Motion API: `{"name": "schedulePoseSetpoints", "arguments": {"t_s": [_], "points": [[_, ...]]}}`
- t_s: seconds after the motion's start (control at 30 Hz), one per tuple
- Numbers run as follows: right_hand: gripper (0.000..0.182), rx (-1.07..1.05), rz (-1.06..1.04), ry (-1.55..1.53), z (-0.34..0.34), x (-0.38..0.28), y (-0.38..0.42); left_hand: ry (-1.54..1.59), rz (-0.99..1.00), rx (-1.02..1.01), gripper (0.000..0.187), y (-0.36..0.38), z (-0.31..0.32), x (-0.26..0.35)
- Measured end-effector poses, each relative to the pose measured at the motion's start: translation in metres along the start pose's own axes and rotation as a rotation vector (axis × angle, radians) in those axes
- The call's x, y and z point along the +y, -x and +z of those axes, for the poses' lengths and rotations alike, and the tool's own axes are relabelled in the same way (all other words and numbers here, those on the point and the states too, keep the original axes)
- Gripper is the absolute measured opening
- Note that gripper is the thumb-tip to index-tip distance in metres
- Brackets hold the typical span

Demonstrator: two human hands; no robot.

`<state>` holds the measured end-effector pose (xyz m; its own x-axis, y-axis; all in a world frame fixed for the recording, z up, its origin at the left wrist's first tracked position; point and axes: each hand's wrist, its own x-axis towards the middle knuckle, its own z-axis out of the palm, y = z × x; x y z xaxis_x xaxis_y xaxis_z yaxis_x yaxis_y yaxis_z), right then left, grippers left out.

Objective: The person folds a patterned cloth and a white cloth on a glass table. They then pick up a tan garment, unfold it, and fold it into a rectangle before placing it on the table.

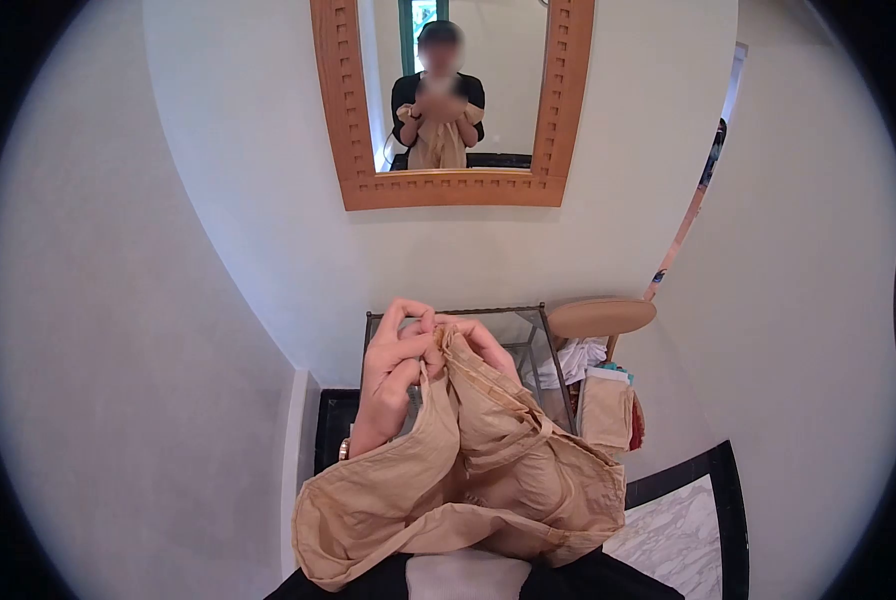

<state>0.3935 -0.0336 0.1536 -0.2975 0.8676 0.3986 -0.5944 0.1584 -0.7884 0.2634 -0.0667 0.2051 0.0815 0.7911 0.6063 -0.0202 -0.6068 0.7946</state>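
Beige trousers hang in front of me, their waistband spread into a wide loop toward my body. My left hand pinches the waistband's upper edge, fingers bent and thumb pressed in. On the other side of the same edge, my right hand grips the cloth; the fabric covers most of its fingers. Both hands almost meet at this spot. Whatever small fastening lies between the fingertips is hidden. A bracelet or watch shows at my left wrist.
Behind the trousers stands a glass-topped table with a dark metal frame. To its right are a round tan seat, white cloth and a folded beige cloth. A wood-framed mirror hangs on the wall ahead.
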Motion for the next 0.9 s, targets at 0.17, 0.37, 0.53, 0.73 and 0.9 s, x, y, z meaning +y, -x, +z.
{"name": "schedulePoseSetpoints", "arguments": {"t_s": [0.17,0.37,0.53,0.73,0.9], "points": [[0.024,0.086,0.146,0.017,0.013,-0.004,0.003,-0.078,-0.046,0.003,0.013,0.000,0.003,-0.001],[0.028,0.004,0.342,-0.031,-0.006,-0.003,0.007,-0.214,-0.032,-0.119,0.019,-0.006,-0.017,0.020],[0.030,0.126,0.440,-0.342,-0.005,-0.012,0.005,-0.043,-0.052,-0.921,0.043,0.007,-0.023,0.065],[0.031,0.357,0.127,-0.164,-0.041,-0.012,-0.008,-0.653,-0.574,-1.681,0.056,0.078,0.004,0.022],[0.032,0.613,-0.325,0.129,-0.127,-0.030,-0.030,-0.221,-0.520,-1.813,0.040,0.107,-0.033,-0.018]]}}
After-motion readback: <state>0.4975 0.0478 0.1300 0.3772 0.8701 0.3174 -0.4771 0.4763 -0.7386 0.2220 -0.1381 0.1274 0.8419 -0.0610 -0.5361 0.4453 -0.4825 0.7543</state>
